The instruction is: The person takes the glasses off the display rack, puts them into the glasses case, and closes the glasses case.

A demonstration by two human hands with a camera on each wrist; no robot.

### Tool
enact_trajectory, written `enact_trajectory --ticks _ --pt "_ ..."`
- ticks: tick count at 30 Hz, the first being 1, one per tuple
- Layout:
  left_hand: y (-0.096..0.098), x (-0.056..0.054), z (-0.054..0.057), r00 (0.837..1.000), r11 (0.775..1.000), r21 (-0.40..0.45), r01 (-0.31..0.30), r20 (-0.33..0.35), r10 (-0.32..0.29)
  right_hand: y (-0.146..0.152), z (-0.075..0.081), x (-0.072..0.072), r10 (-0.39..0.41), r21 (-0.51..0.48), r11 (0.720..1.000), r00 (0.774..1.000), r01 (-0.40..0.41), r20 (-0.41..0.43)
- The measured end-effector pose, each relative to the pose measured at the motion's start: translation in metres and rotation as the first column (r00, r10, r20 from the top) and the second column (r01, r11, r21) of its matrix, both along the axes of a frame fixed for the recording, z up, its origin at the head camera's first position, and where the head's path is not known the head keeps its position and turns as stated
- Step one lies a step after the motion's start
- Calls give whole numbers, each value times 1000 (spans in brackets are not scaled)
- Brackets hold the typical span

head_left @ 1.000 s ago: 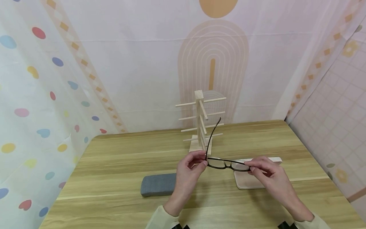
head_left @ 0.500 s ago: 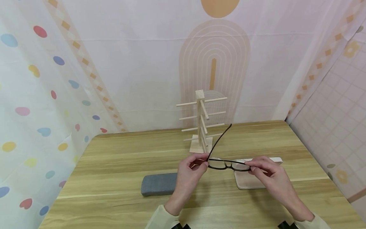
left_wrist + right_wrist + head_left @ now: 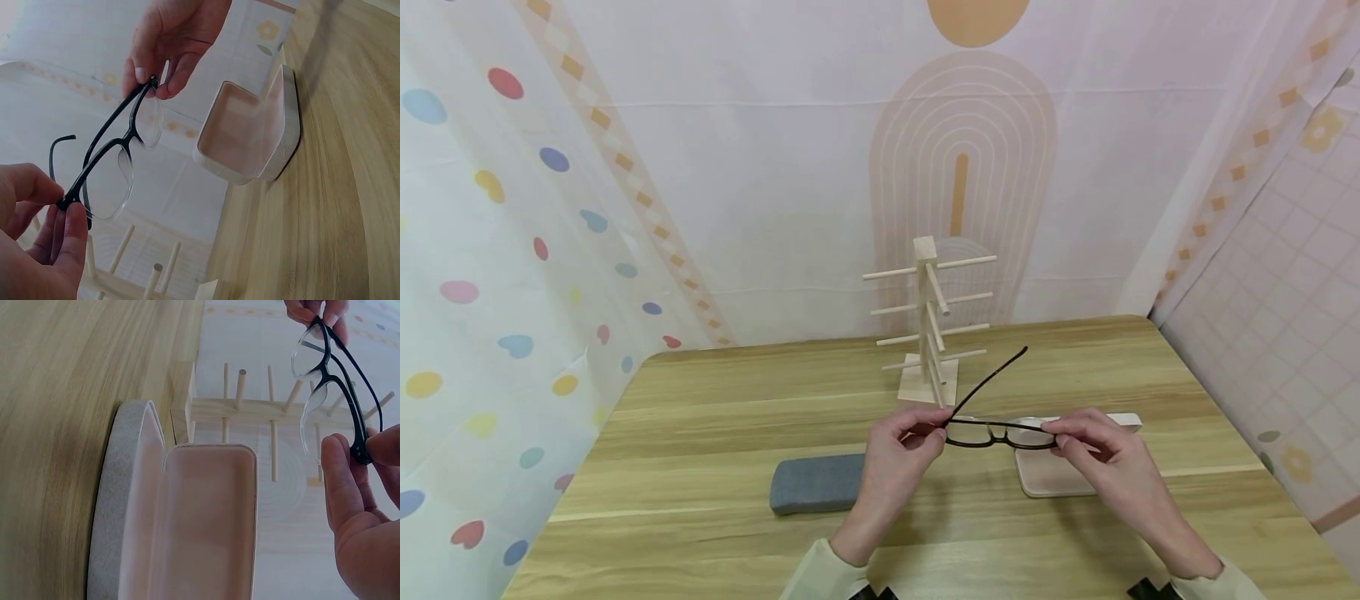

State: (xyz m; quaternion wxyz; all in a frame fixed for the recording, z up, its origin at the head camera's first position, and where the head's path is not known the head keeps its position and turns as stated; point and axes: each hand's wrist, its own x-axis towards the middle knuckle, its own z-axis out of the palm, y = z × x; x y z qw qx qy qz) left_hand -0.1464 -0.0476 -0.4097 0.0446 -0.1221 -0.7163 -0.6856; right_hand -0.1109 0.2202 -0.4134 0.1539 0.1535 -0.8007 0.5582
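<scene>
A pair of black half-rim glasses is held level above the table between both hands. My left hand pinches the hinge corner at one end of the frame. At the other end my right hand pinches the opposite corner between thumb and fingers. One temple arm swings inward, its curved tip free, as the left wrist view shows on the glasses; the other lies folded along the frame. Below and behind my right hand, an open glasses case with pink lining stands on the table, partly hidden by that hand in the head view.
A wooden peg stand rises behind the glasses, its rods sticking out to several sides. A closed grey-blue glasses case lies on the wooden table left of my left hand. Patterned curtains hang behind the table.
The free temple arm has swung inward and down to the right, toward the frame. Both hands have stayed in nearly the same place, still pinching the glasses' corners.
</scene>
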Motion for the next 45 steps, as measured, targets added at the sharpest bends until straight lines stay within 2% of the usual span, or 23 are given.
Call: enact_trajectory --ticks 9,25,41,45 --pt "-1 0 -1 1000 999 -53 -3 -24 2 -2 1 0 -13 1 1000 1000 13 7" --pt "-1 2 -3 995 979 -192 -66 -84 51 -3 0 -1 -21 -13 1000 1000 21 16" --pt "-1 2 -4 992 979 -195 -67 -122 44 -3 1 -1 -25 -20 999 999 26 29" --pt "-1 2 -4 991 973 -218 -70 -130 42 -4 2 -1 -33 -14 999 999 34 31"
